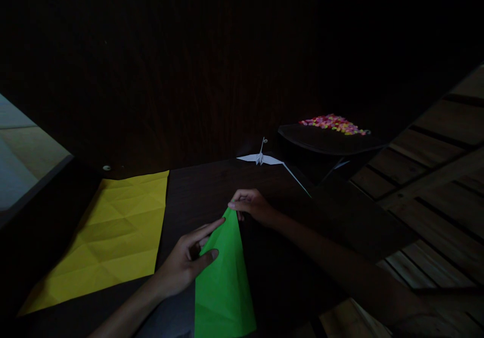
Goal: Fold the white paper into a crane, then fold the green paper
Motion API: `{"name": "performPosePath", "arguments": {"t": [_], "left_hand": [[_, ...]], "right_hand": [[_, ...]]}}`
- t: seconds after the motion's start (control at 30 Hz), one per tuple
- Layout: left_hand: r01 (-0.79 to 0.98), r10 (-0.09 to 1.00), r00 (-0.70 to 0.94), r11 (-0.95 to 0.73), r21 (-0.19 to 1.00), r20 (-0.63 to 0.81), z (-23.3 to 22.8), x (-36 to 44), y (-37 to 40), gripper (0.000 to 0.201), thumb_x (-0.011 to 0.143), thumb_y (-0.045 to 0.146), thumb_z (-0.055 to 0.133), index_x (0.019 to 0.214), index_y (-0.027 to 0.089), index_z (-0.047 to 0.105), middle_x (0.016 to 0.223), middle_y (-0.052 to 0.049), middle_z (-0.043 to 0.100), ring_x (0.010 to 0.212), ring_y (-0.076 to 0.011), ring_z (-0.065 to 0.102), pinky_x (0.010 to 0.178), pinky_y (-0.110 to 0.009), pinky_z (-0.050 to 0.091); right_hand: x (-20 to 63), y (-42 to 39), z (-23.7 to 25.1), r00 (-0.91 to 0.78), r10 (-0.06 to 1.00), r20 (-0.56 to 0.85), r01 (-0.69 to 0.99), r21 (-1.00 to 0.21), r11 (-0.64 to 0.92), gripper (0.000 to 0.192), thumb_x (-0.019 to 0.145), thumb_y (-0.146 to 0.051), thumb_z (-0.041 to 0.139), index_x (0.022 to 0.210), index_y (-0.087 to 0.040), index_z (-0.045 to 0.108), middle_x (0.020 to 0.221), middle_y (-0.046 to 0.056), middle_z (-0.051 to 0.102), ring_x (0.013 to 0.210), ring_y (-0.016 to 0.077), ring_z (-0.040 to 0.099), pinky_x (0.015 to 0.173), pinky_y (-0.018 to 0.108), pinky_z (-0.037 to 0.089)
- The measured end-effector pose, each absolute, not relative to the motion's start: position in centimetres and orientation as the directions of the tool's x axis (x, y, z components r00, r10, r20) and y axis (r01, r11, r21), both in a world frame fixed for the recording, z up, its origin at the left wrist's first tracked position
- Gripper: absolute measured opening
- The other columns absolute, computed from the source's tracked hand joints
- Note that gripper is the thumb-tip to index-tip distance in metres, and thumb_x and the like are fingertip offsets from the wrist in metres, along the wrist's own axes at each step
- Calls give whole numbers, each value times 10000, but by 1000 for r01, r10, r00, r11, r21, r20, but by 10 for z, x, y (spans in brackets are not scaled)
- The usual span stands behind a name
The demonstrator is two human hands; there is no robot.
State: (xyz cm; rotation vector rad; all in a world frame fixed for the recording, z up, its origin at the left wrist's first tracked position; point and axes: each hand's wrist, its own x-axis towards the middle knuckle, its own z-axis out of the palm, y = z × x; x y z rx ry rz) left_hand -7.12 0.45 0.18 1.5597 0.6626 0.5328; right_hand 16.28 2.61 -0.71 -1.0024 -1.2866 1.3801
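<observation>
A sheet of green origami paper (225, 282), folded to a narrow point at its far end, lies between my hands over the dark table. My right hand (251, 204) pinches that far tip between thumb and fingers. Along the paper's left edge, my left hand (187, 260) grips it, the thumb on top and the other fingers partly hidden behind the edge. A yellow sheet of paper (121, 232) with a grid of creases rests flat to the left. Beyond my hands sits a white folded paper crane (260, 159) with spread wings.
A dark panel (170, 86) rises behind the tabletop (196, 187). At the right back, a dark rounded shelf or tray (313, 141) carries a heap of small pink, red and yellow pieces (336, 124). Wooden slats (446, 217) show at the far right.
</observation>
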Motion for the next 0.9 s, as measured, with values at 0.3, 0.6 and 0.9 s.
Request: {"name": "performPosePath", "arguments": {"t": [0.3,0.6,0.9], "left_hand": [[73,672,739,-5,997,-51,-1,-71,5,626,879,275,648,1459,242,413,1407,-119,556,1152,-257,621,1018,-437,471],[31,664,746,48,998,-55,0,-71,4,615,874,258,654,1446,267,428,1349,-80,611,1121,-260,636,967,-456,515],[39,636,767,81,996,-81,2,-71,4,642,885,255,641,1473,257,382,1275,-83,654,1067,-237,651,921,-406,535]], "right_hand": [[161,26,-5,-191,981,33,-115,-993,11,233,708,-352,741,651,-161,620,520,-33,599,446,95,539,431,205,411],[161,26,-6,-205,978,49,-146,-989,19,229,712,-336,753,645,-161,621,522,-33,610,437,89,538,434,203,411],[162,26,-8,-204,978,47,-158,-987,14,233,705,-327,757,638,-157,612,518,-31,616,427,88,536,428,200,409]]}}
